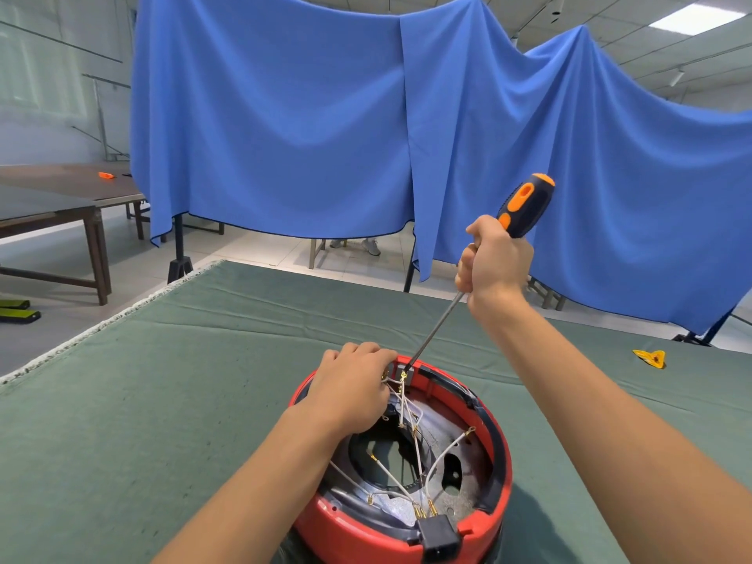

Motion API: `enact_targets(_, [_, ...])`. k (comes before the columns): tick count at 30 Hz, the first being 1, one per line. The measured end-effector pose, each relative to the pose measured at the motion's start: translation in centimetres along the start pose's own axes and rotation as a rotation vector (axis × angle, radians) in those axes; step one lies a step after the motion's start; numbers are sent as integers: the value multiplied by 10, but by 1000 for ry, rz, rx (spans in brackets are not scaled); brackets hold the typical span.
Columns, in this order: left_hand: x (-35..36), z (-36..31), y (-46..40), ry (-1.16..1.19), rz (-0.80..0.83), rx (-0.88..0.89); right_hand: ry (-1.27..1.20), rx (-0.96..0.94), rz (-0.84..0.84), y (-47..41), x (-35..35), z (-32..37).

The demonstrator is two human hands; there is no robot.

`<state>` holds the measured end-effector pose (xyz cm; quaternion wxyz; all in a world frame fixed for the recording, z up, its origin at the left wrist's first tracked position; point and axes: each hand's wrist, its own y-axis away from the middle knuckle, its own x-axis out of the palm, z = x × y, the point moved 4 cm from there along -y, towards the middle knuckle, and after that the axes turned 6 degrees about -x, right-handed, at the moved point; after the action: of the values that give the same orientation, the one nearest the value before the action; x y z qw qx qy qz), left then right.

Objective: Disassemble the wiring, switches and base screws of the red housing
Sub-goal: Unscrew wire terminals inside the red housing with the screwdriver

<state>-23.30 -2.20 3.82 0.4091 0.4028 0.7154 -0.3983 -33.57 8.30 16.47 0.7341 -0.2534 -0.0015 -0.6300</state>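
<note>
Workshop room, blue cloth (285, 128) hung behind, green-covered tabletop (142, 380) in front. Right hand (494, 262) is wrapped in a fist around the lower handle of the screwdriver (525, 207); the shaft runs down-left, tip set at a small grey switch block (403, 370) on the far rim of the red housing (366, 535). Left hand (352, 390) is curled over that same far rim, fingers bent onto the wire ends beside the block; whether a wire is actually pinched cannot be told.

The housing sits upturned at the tabletop's near edge, middle. Judged stiff plastic shell, light, likely to slide on cloth, so bracing at the rim makes sense. Inside it: thin white wires (441, 453) with brass terminals, a dark metal base plate (455, 474), a black socket block (437, 533) at the near rim. Wires look limp and terminals fragile; pulling is better done at the brass ends than mid-wire.

A yellow piece (651, 357) lies near the right edge.
</note>
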Motion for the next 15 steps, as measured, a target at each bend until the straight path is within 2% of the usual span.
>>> enact_targets(9, [-1, -1, 1, 3, -10, 5, 105, 267, -80, -47, -2, -33])
enact_targets(15, [-2, -2, 1, 6, -17, 3, 120, 349, -87, -65, -1, -55])
